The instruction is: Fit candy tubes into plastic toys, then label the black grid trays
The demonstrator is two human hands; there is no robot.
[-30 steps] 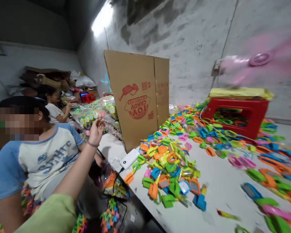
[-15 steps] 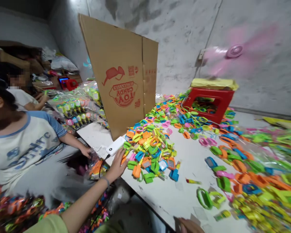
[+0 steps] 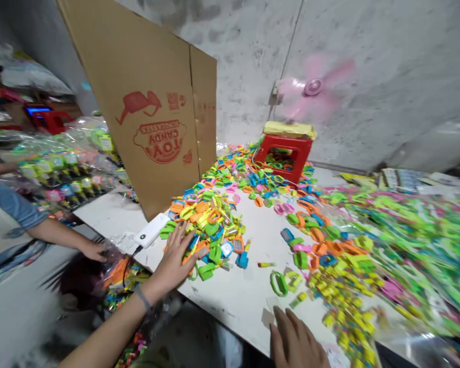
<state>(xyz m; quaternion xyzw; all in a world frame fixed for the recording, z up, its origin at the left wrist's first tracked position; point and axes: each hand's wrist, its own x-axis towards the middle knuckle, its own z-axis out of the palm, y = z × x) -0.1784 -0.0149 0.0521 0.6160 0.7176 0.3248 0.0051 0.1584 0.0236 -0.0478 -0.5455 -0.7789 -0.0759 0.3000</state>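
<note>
My left hand (image 3: 176,258) lies spread against the near left side of a heap of colourful plastic toy watches (image 3: 214,220), fingers touching the pieces. My right hand (image 3: 297,340) is low over the table's front edge, fingers stretched out and nothing seen in them. Just beyond it are a green watch band (image 3: 278,283), a yellow-green band (image 3: 293,281) and a small candy-filled tube (image 3: 298,300). A single red-tipped tube (image 3: 266,265) lies between the heap and the bands. Near my left fingers sits a white power bank (image 3: 152,230) with a black cable.
A tall cardboard box (image 3: 157,112) stands behind the power bank. A pink fan (image 3: 313,87) spins on a red stool (image 3: 285,156). Small yellow tubes (image 3: 347,301) and green bands (image 3: 417,230) are piled at right. A co-worker's hand (image 3: 94,250) reaches in from the left.
The view has swung right, so everything sits further left. My right hand has come further into view over the table. My left hand now covers the heap's near left edge.
</note>
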